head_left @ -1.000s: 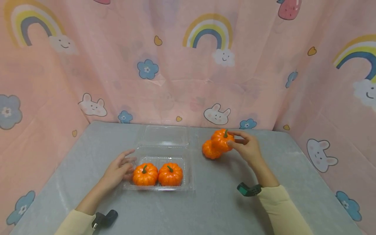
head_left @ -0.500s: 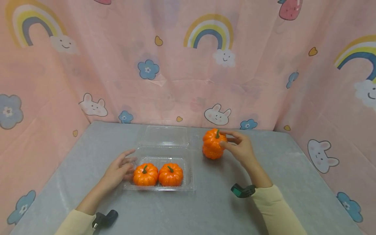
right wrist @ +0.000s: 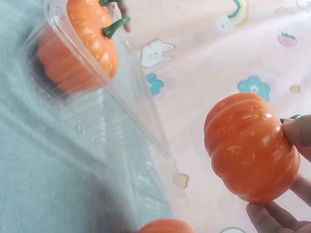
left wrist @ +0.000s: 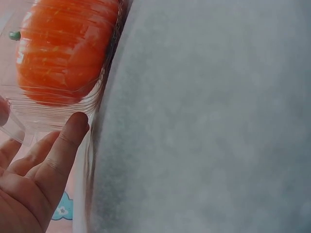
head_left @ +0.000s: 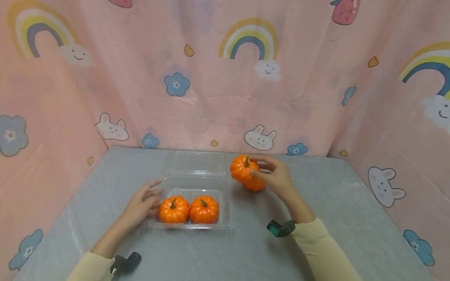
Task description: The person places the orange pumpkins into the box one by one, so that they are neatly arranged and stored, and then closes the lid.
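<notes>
Right hand (head_left: 272, 177) holds raised pumpkin (head_left: 241, 168) off right edge of box (head_left: 223, 225); surface (head_left: 358, 230) extends rightward. Loose pumpkin (head_left: 256, 185) just below, partly hidden. Left hand (head_left: 138, 205), fingers extended, at box's left wall. Boxed pumpkins (head_left: 204, 210) in front; lid (head_left: 198, 163) behind.

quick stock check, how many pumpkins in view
4: a left pumpkin and a right pumpkin side by side in the clear container, a held pumpkin in the right hand, and a fourth pumpkin on the table, partly hidden by the held one.

Pink fabric (head_left: 302, 78) across back and sides, printed rainbows (head_left: 249, 32), blue flowers (head_left: 177, 84), white rabbit faces (head_left: 260, 137), grey tabletop (head_left: 351, 210)
</notes>
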Motion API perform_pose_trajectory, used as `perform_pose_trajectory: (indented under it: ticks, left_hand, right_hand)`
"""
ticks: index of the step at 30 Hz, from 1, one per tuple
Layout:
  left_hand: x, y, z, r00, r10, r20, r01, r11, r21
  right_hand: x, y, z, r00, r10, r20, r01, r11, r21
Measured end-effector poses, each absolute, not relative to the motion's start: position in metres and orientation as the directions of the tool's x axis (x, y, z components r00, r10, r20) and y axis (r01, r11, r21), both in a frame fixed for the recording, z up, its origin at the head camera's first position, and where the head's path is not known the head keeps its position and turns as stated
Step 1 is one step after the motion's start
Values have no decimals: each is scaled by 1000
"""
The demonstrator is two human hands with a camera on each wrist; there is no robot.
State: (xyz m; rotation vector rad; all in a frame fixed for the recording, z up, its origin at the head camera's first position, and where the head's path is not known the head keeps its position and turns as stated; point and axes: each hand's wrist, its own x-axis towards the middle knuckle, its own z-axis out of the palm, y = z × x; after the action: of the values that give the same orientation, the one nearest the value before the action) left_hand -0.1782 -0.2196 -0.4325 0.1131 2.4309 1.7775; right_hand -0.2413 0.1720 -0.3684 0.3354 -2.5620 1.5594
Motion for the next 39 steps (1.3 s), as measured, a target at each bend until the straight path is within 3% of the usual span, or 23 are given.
perform_pose_trajectory:
  ticks: [30,39]
  left_hand:
    - [-180,-221,-434,-989,137,-47,-2,310,951]
    - [-179,-221,-433,-989,140,-51,-5,310,951]
  right_hand:
    - [-250,109,-357,-925,-282,256,-356,403,-843]
    - [-252,87,-359,-879,-364,310,-442,376,-814]
